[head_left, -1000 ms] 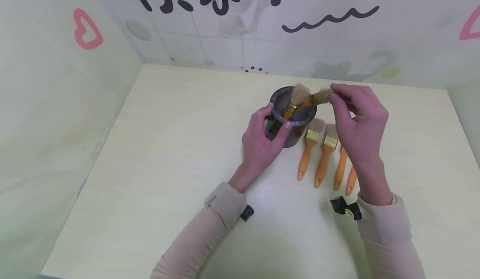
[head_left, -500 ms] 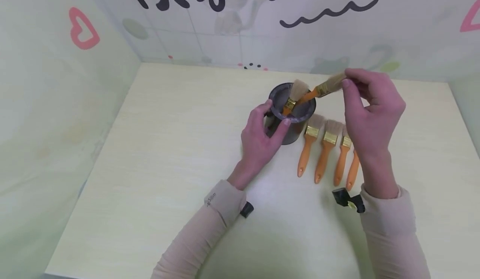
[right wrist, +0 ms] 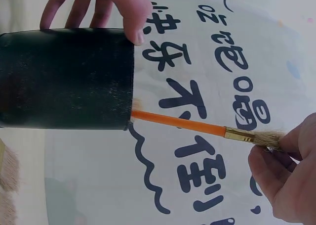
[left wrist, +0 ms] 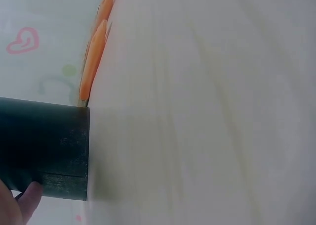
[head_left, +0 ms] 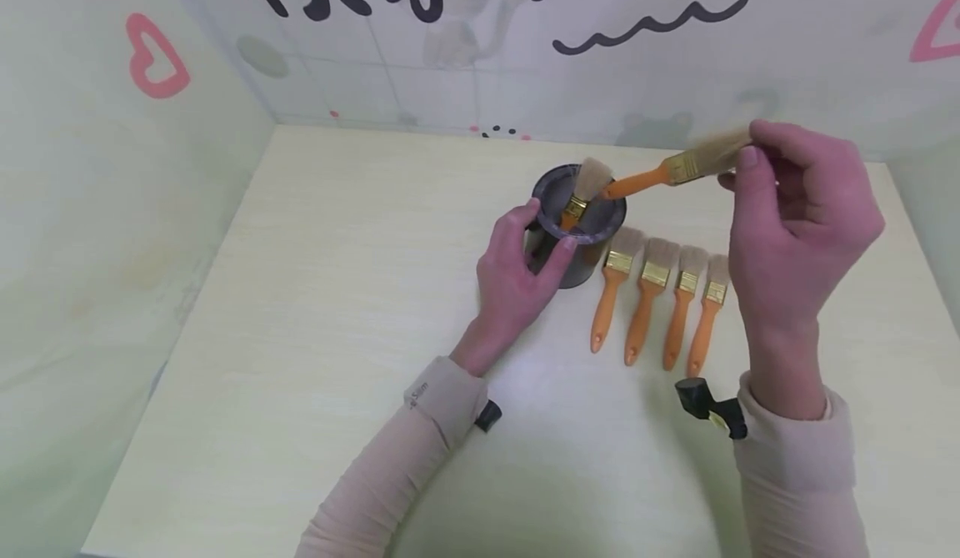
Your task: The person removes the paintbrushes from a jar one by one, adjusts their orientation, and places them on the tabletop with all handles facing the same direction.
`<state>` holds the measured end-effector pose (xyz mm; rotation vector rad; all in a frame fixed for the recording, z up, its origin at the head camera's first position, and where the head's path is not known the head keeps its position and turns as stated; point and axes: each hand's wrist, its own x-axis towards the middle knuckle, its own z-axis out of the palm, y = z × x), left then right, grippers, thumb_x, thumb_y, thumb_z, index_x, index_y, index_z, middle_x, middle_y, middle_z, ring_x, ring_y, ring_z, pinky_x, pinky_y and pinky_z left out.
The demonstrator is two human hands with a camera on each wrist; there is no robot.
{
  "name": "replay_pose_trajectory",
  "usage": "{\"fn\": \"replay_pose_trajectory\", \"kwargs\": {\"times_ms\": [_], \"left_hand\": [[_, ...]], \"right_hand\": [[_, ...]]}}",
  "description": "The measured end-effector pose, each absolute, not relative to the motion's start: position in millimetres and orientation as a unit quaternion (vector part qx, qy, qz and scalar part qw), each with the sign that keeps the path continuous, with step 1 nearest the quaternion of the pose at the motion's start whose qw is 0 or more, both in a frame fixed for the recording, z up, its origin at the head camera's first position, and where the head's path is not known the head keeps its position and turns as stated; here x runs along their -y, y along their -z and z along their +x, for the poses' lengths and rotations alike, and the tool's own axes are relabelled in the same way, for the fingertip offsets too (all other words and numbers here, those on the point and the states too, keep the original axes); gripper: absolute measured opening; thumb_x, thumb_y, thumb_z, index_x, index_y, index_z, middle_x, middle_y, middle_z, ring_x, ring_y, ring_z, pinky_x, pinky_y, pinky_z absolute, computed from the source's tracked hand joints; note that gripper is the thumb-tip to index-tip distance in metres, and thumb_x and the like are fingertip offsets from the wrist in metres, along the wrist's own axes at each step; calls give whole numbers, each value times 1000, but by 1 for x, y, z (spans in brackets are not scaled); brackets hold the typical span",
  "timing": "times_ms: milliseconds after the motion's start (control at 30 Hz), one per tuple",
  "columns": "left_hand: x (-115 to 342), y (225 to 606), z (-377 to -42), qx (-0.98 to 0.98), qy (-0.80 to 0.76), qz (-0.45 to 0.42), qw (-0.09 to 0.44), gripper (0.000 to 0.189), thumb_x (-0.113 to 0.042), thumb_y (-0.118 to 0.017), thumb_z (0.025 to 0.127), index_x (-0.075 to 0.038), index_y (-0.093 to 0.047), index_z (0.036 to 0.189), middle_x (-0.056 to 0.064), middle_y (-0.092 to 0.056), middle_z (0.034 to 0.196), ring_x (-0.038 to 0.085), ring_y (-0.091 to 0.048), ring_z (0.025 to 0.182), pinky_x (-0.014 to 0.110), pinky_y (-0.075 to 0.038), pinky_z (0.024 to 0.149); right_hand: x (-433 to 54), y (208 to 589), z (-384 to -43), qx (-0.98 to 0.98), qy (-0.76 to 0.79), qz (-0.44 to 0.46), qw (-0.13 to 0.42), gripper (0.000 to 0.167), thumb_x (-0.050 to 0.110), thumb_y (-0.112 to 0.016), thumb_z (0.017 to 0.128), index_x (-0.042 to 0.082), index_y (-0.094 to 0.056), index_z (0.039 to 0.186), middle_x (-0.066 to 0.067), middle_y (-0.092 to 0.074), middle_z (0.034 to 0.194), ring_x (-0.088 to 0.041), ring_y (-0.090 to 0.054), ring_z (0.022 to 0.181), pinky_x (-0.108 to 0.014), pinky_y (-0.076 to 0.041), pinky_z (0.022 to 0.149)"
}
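My left hand (head_left: 513, 279) grips the side of a dark cylindrical cup (head_left: 573, 268), thumb and fingers at its rim. Inside the cup leans a paintbrush (head_left: 592, 176), bristles up. My right hand (head_left: 806, 224) pinches a second paintbrush (head_left: 637, 183) by its pale bristles. That brush slants, its orange handle end at the cup's rim; in the right wrist view the orange handle (right wrist: 177, 121) meets the edge of the dark cup (right wrist: 66, 81). The left wrist view shows the lower wall of the cup (left wrist: 44, 146) and a fingertip on it.
Several orange-handled paintbrushes, among them a wide brush (head_left: 652, 291), lie in a row on the pale table (head_left: 337, 291), right of the cup. A printed backdrop (head_left: 420, 66) stands behind the table. Black wrist cameras, such as the right one (head_left: 708, 406), stick out at both sleeves.
My right hand has moved right and up, drawing the pinched paintbrush's handle mostly out of the cup. The left hand and cup stay nearly in place.
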<state>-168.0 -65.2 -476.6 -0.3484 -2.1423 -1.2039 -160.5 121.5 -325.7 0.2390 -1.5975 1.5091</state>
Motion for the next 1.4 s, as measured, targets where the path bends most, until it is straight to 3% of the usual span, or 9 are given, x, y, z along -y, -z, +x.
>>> {"fn": "replay_pose_trajectory", "kwargs": {"times_ms": [133, 233, 467, 533, 767, 833, 1000, 1133, 1400], "left_hand": [[64, 478, -168, 813, 465, -133, 324, 51, -32, -68, 93, -1, -55, 132, 17, -64, 133, 26, -66, 95, 36, -59, 62], [63, 478, -168, 811, 470, -127, 324, 52, -32, -69, 93, 0, -56, 132, 17, -64, 133, 26, -66, 89, 36, -59, 61], [63, 476, -166, 810, 475, -116, 324, 53, -31, -71, 92, 1, -57, 131, 18, -64, 134, 26, -63, 79, 35, -59, 61], [63, 475, -167, 812, 474, -116, 321, 53, -31, -70, 92, 1, -56, 131, 18, -63, 135, 26, -62, 78, 36, -58, 61], [64, 477, -166, 807, 487, -117, 312, 54, -33, -69, 93, 1, -55, 133, 18, -62, 136, 29, -62, 77, 40, -59, 60], [63, 477, -166, 807, 489, -117, 310, 54, -33, -68, 93, 1, -55, 133, 18, -62, 136, 29, -62, 78, 41, -59, 60], [62, 478, -167, 805, 489, -117, 313, 54, -33, -69, 92, 0, -55, 133, 17, -62, 136, 29, -66, 90, 40, -59, 61], [61, 477, -168, 803, 491, -121, 316, 54, -33, -69, 92, 1, -56, 133, 17, -62, 135, 27, -67, 101, 39, -60, 62], [62, 478, -168, 804, 486, -119, 321, 54, -32, -69, 92, 2, -55, 132, 18, -63, 134, 28, -67, 101, 37, -59, 62]], "right_hand": [[-127, 320, -158, 617, -628, 79, 469, 11, -13, -63, 87, -15, -72, 92, -11, -67, 88, -14, -69, 67, -22, -59, 69], [-133, 316, -158, 607, -629, 57, 483, 12, -13, -61, 89, -13, -73, 92, -12, -66, 90, -15, -68, 66, -22, -59, 67], [-145, 319, -161, 628, -598, 28, 498, 18, -13, -56, 92, -11, -74, 92, -6, -62, 90, -12, -68, 64, -16, -55, 60], [-149, 322, -163, 640, -584, 21, 498, 19, -13, -56, 91, -10, -75, 92, -3, -62, 89, -10, -67, 64, -15, -54, 59], [-174, 339, -166, 701, -490, -17, 518, 24, -9, -53, 91, -9, -77, 91, 19, -60, 77, -5, -58, 87, -5, -42, 57], [-183, 344, -167, 720, -461, -31, 518, 25, -6, -53, 92, -7, -78, 90, 25, -57, 73, -1, -53, 85, -5, -37, 59], [-199, 358, -169, 763, -407, -49, 499, 24, -1, -55, 94, -8, -78, 87, 32, -48, 69, 8, -44, 79, -11, -33, 72], [-210, 373, -169, 803, -376, -59, 460, 25, 0, -55, 96, -7, -78, 91, 37, -45, 72, 13, -41, 79, -10, -32, 69], [-233, 413, -176, 856, -347, -78, 375, 26, 1, -54, 98, -2, -80, 99, 39, -43, 78, 19, -41, 80, -7, -34, 67]]}}
